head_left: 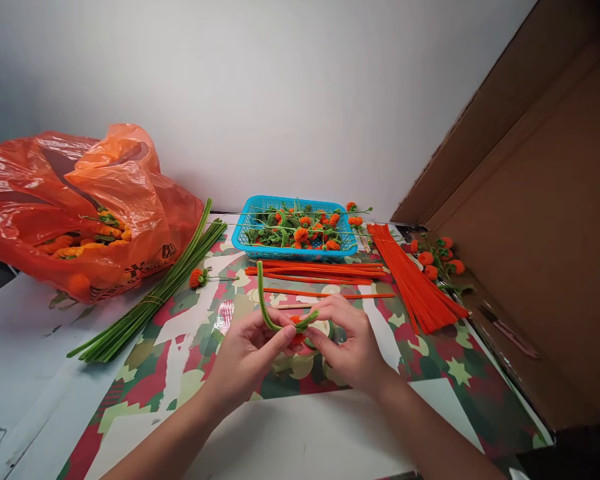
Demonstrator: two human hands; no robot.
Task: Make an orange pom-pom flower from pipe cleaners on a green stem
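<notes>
Between thumb and fingers, my left hand pinches a small orange fuzzy pumpkin, mostly hidden by the fingers, together with a green pipe cleaner lying across it. One end of that pipe cleaner stands up on the left and curves down toward the fingertips. My right hand is closed on its short other end, at the right of the pumpkin. Behind the right fingers, a round green-rimmed roll shows in part. Orange pipe cleaners lie just beyond both hands, with a thin stick nearer.
A blue basket of orange pumpkins with green stems stands at the back. To the left are an orange plastic bag and a green pipe-cleaner bundle. An orange bundle, finished pumpkins, a knife and cardboard are right.
</notes>
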